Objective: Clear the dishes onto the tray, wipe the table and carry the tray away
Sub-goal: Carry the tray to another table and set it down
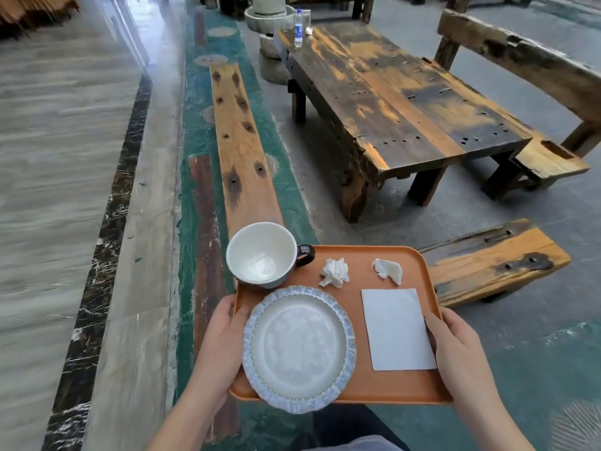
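Left hand and right hand clamp opposite edges of orange tray, airborne; it carries plate, cup, flat napkin, two crumpled tissues.

One tray carries one cup, one plate, two crumpled tissues and one flat napkin. Two hands. One bottle beyond.

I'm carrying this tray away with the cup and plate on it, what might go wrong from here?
1. The plate overhangs the tray's near edge and could slide off if it tips.
2. The cup juts past the far left corner and may topple.
3. The crumpled tissues and flat napkin lie loose and could blow off.
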`<action>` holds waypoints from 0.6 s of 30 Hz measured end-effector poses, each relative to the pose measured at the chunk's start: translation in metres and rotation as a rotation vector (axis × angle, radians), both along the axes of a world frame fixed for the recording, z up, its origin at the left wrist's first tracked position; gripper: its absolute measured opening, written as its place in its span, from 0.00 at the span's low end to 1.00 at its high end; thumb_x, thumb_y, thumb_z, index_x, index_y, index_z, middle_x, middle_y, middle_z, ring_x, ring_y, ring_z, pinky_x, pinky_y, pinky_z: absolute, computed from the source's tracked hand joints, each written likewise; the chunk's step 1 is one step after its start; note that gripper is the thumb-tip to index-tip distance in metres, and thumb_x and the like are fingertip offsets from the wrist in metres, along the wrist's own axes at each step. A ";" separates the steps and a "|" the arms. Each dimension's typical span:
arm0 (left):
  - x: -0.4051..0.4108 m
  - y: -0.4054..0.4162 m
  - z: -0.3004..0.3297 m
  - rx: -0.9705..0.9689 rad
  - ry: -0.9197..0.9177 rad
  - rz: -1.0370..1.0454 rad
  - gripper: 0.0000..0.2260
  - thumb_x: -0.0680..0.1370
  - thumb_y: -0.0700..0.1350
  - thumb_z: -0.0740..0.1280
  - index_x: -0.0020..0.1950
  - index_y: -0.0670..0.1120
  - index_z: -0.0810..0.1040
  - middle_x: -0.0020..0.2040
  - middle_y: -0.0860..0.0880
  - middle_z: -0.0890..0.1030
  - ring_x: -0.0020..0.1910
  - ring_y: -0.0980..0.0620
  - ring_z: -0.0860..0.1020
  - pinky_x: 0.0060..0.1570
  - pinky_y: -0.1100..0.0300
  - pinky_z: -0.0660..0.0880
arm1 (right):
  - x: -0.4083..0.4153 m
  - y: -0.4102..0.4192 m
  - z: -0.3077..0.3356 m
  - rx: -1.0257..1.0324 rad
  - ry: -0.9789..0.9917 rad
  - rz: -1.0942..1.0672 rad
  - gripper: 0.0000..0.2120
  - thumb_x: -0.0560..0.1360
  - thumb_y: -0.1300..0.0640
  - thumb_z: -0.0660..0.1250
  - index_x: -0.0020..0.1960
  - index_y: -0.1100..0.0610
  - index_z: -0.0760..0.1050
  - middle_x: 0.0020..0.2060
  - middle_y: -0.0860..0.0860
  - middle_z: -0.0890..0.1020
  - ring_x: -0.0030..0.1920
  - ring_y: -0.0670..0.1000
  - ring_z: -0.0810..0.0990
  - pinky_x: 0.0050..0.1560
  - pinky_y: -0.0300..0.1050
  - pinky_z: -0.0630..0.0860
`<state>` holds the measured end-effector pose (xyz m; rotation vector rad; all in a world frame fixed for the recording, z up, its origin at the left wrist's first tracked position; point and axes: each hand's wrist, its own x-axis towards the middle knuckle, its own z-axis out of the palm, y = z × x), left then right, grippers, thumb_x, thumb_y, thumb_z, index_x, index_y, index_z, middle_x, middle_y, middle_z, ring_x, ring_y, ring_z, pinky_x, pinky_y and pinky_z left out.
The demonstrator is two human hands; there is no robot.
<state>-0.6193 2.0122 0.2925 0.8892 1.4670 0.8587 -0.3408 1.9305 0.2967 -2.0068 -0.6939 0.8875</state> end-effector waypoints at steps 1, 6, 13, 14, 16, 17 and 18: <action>0.004 0.015 -0.002 -0.002 -0.005 0.005 0.05 0.83 0.53 0.63 0.56 0.59 0.78 0.51 0.54 0.85 0.48 0.53 0.86 0.47 0.51 0.81 | 0.003 0.015 -0.002 0.003 0.011 0.003 0.12 0.81 0.52 0.60 0.44 0.47 0.79 0.38 0.46 0.83 0.47 0.55 0.81 0.54 0.60 0.77; 0.030 0.094 -0.013 -0.013 -0.008 0.018 0.06 0.84 0.51 0.63 0.57 0.54 0.78 0.51 0.50 0.85 0.46 0.52 0.86 0.41 0.55 0.80 | 0.029 0.097 -0.013 0.046 0.075 0.043 0.05 0.80 0.53 0.65 0.48 0.48 0.80 0.39 0.42 0.85 0.44 0.52 0.83 0.44 0.53 0.79; 0.096 0.241 -0.030 0.006 0.026 0.039 0.06 0.84 0.50 0.63 0.56 0.53 0.79 0.51 0.50 0.85 0.47 0.53 0.85 0.40 0.58 0.79 | 0.097 0.250 -0.035 0.039 0.057 0.100 0.05 0.76 0.55 0.72 0.48 0.47 0.77 0.43 0.44 0.85 0.44 0.47 0.83 0.40 0.46 0.77; 0.106 0.263 -0.032 0.008 0.029 0.046 0.06 0.84 0.50 0.62 0.56 0.54 0.79 0.51 0.51 0.85 0.48 0.52 0.85 0.40 0.57 0.78 | 0.108 0.274 -0.036 0.033 0.070 0.109 0.05 0.76 0.55 0.72 0.48 0.47 0.77 0.44 0.45 0.85 0.44 0.47 0.84 0.40 0.46 0.78; 0.125 0.300 -0.031 0.009 0.016 0.059 0.05 0.84 0.51 0.63 0.55 0.55 0.78 0.50 0.53 0.85 0.48 0.52 0.84 0.40 0.58 0.78 | 0.128 0.317 -0.036 0.033 0.080 0.128 0.05 0.76 0.54 0.71 0.49 0.48 0.77 0.44 0.45 0.85 0.44 0.48 0.84 0.42 0.48 0.80; 0.135 0.319 -0.029 0.005 0.013 0.065 0.05 0.84 0.51 0.63 0.56 0.55 0.77 0.50 0.52 0.85 0.48 0.52 0.84 0.40 0.57 0.78 | 0.139 0.339 -0.035 0.034 0.072 0.138 0.05 0.76 0.53 0.71 0.50 0.48 0.77 0.44 0.45 0.85 0.44 0.48 0.84 0.41 0.47 0.80; 0.145 0.339 -0.029 0.004 0.013 0.067 0.06 0.83 0.52 0.64 0.57 0.55 0.77 0.51 0.52 0.85 0.48 0.51 0.85 0.40 0.57 0.79 | 0.150 0.360 -0.036 0.036 0.061 0.152 0.05 0.76 0.53 0.71 0.51 0.48 0.77 0.44 0.45 0.86 0.44 0.48 0.85 0.40 0.46 0.79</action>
